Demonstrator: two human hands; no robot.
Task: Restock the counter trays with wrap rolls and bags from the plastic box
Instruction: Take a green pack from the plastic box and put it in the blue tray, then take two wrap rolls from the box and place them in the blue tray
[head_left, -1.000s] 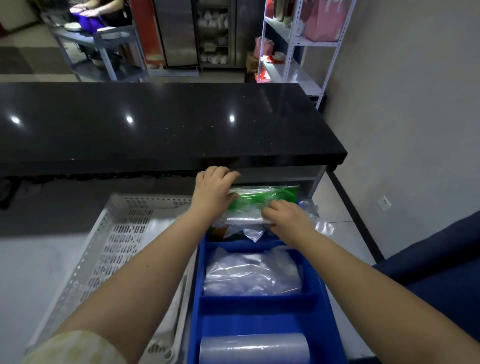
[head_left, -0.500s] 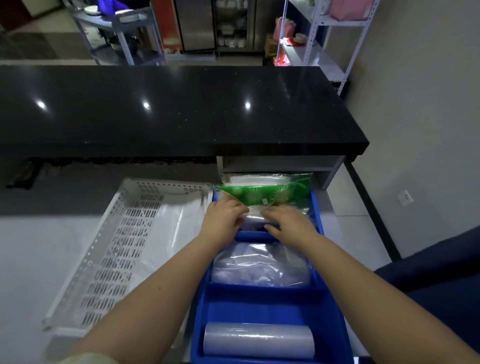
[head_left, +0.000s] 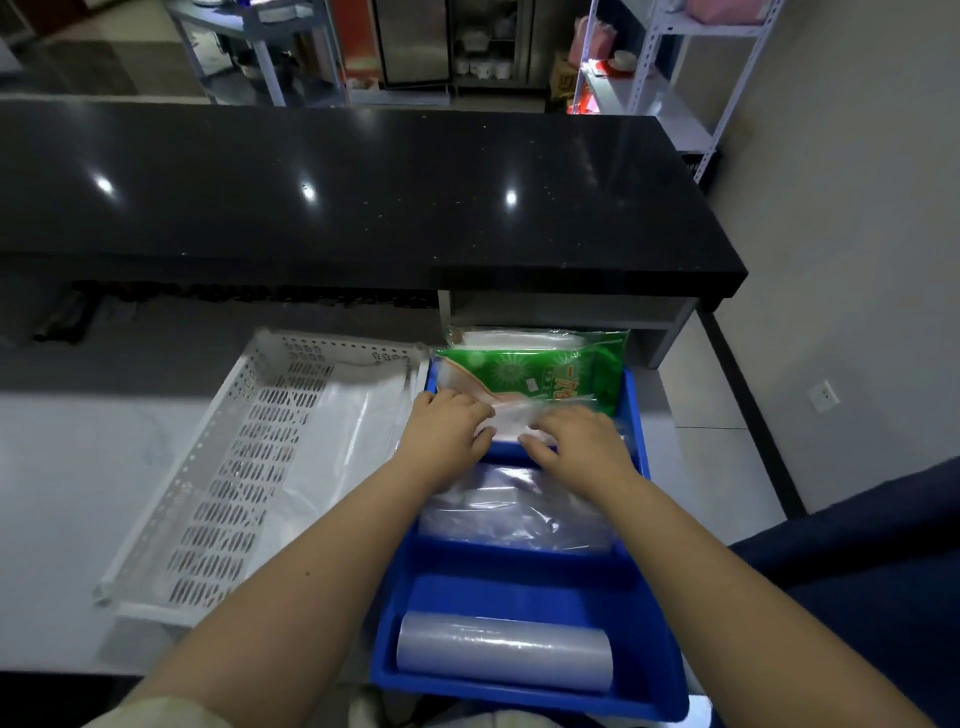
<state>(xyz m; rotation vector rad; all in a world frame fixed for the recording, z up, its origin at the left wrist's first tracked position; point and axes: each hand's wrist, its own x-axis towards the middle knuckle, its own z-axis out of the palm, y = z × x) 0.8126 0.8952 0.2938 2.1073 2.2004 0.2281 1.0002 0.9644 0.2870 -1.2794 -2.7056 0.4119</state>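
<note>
A blue divided tray (head_left: 519, 566) lies in front of me. Its far compartment holds a green printed pack of bags (head_left: 540, 379) over clear packs. Both hands are at the near edge of that compartment: my left hand (head_left: 447, 428) and my right hand (head_left: 576, 441) each grip a clear bag pack (head_left: 506, 418) that lies between them. The middle compartment holds crumpled clear bags (head_left: 514, 514). A clear wrap roll (head_left: 501, 657) lies across the near compartment.
A white perforated plastic box (head_left: 234, 467), lined with clear film, stands left of the blue tray. A black raised counter top (head_left: 363, 208) overhangs behind, with an open shelf slot (head_left: 561, 312) under it. A dark blue seat (head_left: 857, 571) is at the right.
The blue tray has slid out towards me from under the counter, so the green pack shows fully. Both hands came back with it and stay on the clear pack.
</note>
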